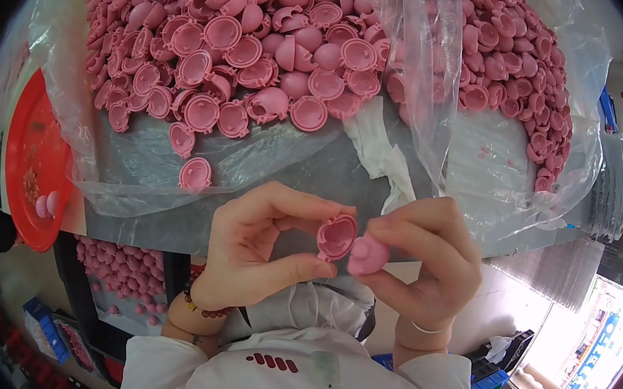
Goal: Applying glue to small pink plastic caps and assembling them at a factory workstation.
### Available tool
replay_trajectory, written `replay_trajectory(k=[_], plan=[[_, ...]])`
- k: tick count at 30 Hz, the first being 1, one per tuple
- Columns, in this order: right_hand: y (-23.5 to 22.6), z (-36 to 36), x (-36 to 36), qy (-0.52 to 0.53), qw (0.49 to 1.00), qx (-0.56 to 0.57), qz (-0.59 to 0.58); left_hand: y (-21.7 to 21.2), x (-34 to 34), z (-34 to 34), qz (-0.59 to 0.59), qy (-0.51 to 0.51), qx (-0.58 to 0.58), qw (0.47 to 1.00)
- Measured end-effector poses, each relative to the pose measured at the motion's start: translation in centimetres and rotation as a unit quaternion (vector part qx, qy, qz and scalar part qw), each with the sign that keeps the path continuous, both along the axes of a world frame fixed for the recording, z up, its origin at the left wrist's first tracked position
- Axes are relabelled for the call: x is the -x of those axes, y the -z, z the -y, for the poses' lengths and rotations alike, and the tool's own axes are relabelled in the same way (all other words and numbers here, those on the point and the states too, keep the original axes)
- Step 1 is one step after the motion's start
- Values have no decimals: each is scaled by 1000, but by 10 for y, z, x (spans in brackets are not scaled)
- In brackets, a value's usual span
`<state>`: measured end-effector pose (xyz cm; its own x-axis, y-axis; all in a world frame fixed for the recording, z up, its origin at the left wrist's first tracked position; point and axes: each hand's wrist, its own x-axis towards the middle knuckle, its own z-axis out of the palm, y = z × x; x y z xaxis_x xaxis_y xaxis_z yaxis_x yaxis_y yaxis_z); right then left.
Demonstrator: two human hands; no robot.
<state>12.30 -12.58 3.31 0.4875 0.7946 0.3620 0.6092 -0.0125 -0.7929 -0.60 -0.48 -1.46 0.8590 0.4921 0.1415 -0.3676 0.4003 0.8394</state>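
Note:
Between thumb and fingers, my left hand [261, 239] pinches a pink plastic half shell [337, 237], its hollow side facing right. Close beside it, my right hand [430, 260] grips a second pink piece [368, 256], rounded and with a small knob on it. The two pieces are almost touching; whether they meet I cannot tell. Both hands are raised in front of the near edge of the grey table [248, 222]. One loose pink half shell [195, 173] lies on the plastic sheet just beyond my left hand.
A large heap of pink half shells [243, 51] covers the far table on clear plastic sheeting [482, 159]. More shells [508, 56] lie at the far right. On the left stands a red tray [25, 134] with two pink balls; below it, a dark-framed bin [108, 325] holds pink balls.

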Motion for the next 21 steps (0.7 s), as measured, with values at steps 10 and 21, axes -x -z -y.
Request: replay_trajectory(k=[10, 21], plan=[[10, -5, -8, -94, 994, -2, 61, 4, 0, 0, -19, 4, -62, 998], [26, -6, 4, -53, 954, -62, 287, 1, 3, -5, -43, 54, 36, 997]])
